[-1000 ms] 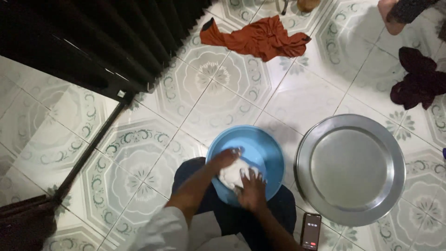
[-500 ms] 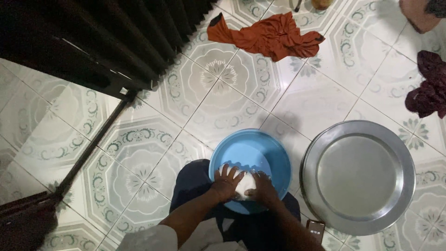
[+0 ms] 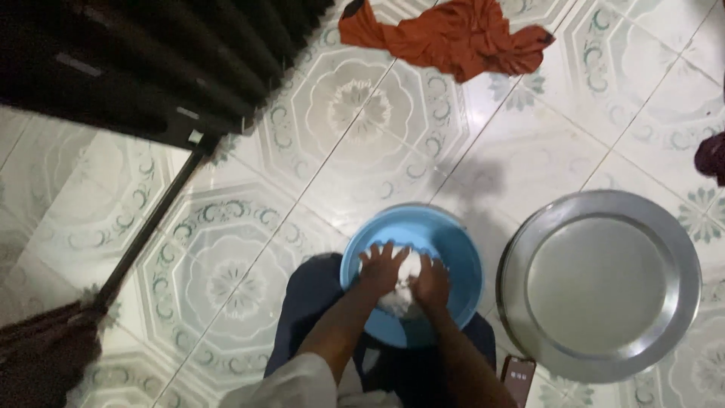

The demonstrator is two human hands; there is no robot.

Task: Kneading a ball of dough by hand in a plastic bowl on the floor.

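Here, white lump (image 3: 400, 291) in blue basin (image 3: 445, 234), left hand (image 3: 383, 266) and right hand (image 3: 432, 281) grip clamped on it

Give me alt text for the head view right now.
Seen from above, both hands, left hand and right hand, press on a white mass inside a blue basin on a patterned tile floor. An empty metal tray lies right of it; an orange cloth lies beyond.

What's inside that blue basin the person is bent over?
Inside the blue basin lies a white lump, with the left hand and right hand pressed on it. The hands cover much of it; what it is stays unclear.
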